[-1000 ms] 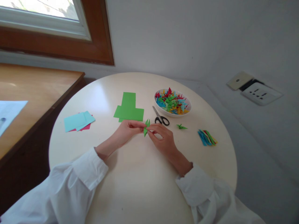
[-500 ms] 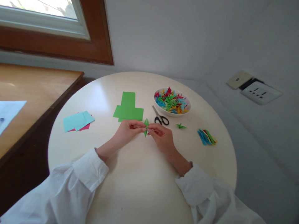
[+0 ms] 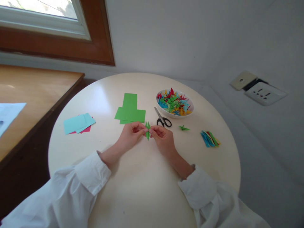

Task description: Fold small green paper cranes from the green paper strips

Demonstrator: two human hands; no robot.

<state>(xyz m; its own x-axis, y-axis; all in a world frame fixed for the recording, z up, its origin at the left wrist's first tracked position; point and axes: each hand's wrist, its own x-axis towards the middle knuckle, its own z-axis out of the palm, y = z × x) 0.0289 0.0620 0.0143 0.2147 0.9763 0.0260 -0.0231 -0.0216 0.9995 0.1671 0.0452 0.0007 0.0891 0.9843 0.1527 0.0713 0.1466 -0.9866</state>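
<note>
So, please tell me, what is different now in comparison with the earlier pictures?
The folded green piece has turned slightly: its far, two-pointed end leaned to the right and now points almost straight away from the person. The left hand and right hand have let go of nothing and taken hold of nothing new. The scissors, bowl and green sheets stayed in place.

Centre of the frame, the left hand (image 3: 130, 134) and right hand (image 3: 164, 139) pinch a folded green paper (image 3: 147, 130) between them! Just above to the left, green sheets (image 3: 129, 108) overlap; mid-left, light blue sheets (image 3: 74, 123) lie over red. Right of centre, scissors (image 3: 162, 118) sit beside a white bowl (image 3: 175, 115) of colourful folded pieces, strips (image 3: 210, 139) farther right.
</note>
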